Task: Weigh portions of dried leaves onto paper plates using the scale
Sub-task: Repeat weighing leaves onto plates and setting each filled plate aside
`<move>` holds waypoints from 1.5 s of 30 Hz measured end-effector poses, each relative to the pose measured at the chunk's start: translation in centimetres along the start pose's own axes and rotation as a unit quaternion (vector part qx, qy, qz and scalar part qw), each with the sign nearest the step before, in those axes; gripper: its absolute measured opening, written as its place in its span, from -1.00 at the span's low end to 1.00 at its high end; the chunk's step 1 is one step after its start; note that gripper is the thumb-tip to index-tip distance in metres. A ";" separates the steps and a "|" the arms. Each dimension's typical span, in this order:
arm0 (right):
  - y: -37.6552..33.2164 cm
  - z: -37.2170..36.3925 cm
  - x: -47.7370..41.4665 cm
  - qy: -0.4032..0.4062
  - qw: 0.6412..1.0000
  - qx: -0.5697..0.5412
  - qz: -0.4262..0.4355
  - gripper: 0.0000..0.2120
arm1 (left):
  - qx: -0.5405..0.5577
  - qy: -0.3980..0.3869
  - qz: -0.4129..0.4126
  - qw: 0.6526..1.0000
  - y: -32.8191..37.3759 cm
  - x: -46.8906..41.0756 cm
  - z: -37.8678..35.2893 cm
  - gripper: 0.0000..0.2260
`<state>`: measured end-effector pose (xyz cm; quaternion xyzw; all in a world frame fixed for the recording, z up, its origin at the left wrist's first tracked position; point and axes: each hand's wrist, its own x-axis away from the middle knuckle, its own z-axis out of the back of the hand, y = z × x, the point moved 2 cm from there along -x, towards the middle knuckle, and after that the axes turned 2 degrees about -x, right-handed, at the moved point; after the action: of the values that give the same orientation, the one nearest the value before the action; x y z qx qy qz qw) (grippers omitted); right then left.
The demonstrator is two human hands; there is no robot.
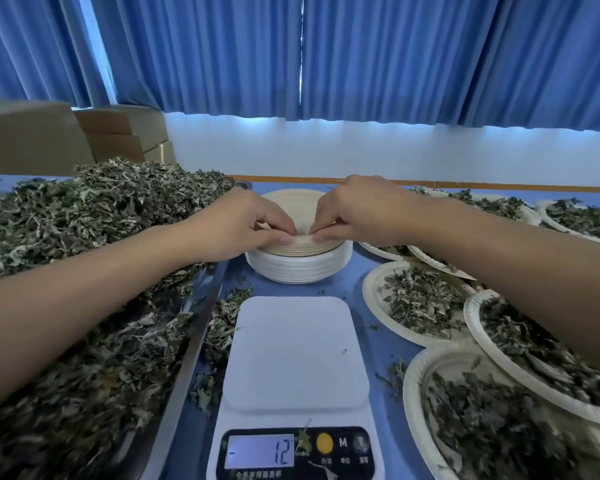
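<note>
A person's left hand (246,223) and right hand (354,213) each pinch the top rim of a stack of paper plates (298,268) on a blue table (361,282), just beyond the scale (295,351), whose display (260,452) reads -12. Dried leaves (84,237) heap a metal tray (187,341) at left. Filled plates (420,303) lie at right.
</note>
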<state>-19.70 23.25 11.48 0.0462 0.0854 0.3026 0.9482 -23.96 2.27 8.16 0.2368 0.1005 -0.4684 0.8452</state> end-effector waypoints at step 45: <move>-2.4 0.0 0.4 0.058 0.974 0.211 0.056 -0.64 | -0.112 0.034 -0.043 0.992 1.6 1.0 1.1 -0.85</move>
<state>-18.00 21.50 11.13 0.2321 0.1995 0.3321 0.8922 -22.13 1.78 9.20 0.1522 0.1905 -0.4819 0.8416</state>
